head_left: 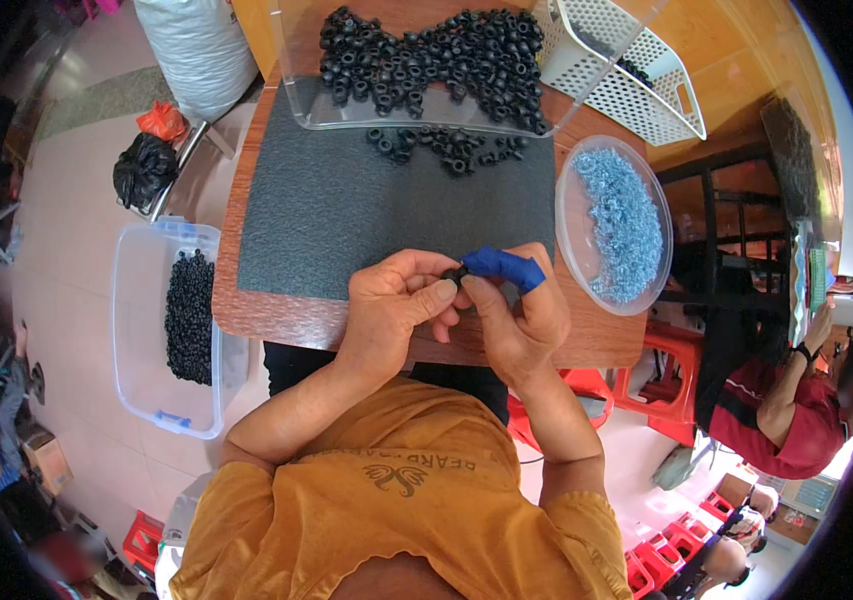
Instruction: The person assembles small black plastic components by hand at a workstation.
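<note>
Close together over the near edge of the dark grey mat [376, 215], both my hands meet at one small black round part [457, 274]. My left hand [396, 300] pinches it between thumb and fingers. From the other side, my right hand [524, 318] grips it with thumb and index finger, the latter wrapped in a blue covering [501, 266]. Whether a smaller piece sits between those fingertips is hidden. Several loose black hollow parts [456, 150] lie farther up the mat, before a clear bin [416, 118] heaped with more of them.
Right of the mat, a clear round tub [568, 215] holds small shiny bluish pieces. A white perforated basket [636, 105] stands behind it. Left of the wooden table [246, 312] is a lower clear box [136, 345] with black parts. Red stools [671, 375] and another person [781, 420] are at right.
</note>
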Demonstrator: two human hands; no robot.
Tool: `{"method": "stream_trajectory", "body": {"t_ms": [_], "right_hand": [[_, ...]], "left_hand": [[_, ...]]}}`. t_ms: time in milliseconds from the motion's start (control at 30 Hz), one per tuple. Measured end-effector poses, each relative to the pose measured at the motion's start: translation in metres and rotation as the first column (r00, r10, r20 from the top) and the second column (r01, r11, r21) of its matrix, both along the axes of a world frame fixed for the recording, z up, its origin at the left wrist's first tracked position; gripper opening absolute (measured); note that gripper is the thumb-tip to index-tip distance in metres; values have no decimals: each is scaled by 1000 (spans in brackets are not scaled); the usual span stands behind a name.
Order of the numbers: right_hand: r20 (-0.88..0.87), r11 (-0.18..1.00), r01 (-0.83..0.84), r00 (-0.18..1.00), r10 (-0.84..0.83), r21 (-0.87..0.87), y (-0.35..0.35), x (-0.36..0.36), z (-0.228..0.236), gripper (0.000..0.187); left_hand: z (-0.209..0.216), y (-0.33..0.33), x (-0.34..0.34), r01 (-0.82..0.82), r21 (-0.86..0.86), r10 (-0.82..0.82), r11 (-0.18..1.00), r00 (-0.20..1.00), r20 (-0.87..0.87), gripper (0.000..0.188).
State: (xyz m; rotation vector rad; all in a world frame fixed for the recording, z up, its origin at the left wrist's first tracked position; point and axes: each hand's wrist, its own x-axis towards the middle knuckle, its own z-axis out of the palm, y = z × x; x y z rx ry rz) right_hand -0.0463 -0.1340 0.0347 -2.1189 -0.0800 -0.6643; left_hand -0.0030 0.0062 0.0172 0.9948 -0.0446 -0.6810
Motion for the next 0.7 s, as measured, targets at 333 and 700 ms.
{"method": "stream_trajectory", "body": {"t_ms": [333,700], "right_hand": [[39,999,52,998,-52,1,0,4,-2,20],[39,997,70,997,-69,-16,1,0,-4,21]], "left_hand": [[-2,3,3,24,-90,-27,996,999,-35,22],[-7,-2,3,37,-82,-42,996,997,-61,20]]}}
